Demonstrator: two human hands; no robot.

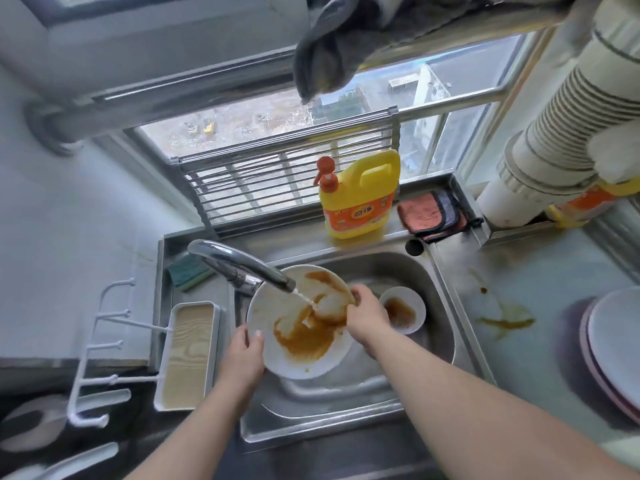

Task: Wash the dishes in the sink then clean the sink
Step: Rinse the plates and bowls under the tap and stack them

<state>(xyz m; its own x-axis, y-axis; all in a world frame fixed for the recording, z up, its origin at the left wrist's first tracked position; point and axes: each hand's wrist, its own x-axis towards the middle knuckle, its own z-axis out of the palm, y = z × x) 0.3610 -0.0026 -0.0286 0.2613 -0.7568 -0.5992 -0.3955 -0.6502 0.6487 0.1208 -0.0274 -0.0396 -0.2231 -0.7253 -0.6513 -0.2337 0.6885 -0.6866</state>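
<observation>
The plate [301, 323] is held tilted over the sink [436, 327], against its left wall, face turned up to the tap [242, 268], whose thin stream lands on its upper middle. Brown sauce covers the lower centre and streaks the upper right rim; the left part is nearly bare. The left hand [244, 355] is the grip that carries it: it pinches the lower-left rim, thumb on the face and fingers curled behind. The right hand [367, 315] lies on the right rim with fingers curled down onto the wet face, apparently rubbing; whether it holds anything I cannot tell.

What the next move turns on: the thickest sauce lies below and left of the right hand, between the two hands, and the water falls above it. So the right hand likely has to sweep down-left, or the left must turn the plate to bring the smear under the stream. The right hand is nearer the sauce.

A small bowl [401, 311], also sauced, sits just right of the plate in the sink, nearly touching the right wrist, so room rightward is tight. The near half of the basin looks open. A sponge [188, 277] lies at the back-left corner of the sink's rim, behind the tap. Soap [358, 195] stands on the back ledge. Sauce spills [505, 322] mark the bench to the right.
</observation>
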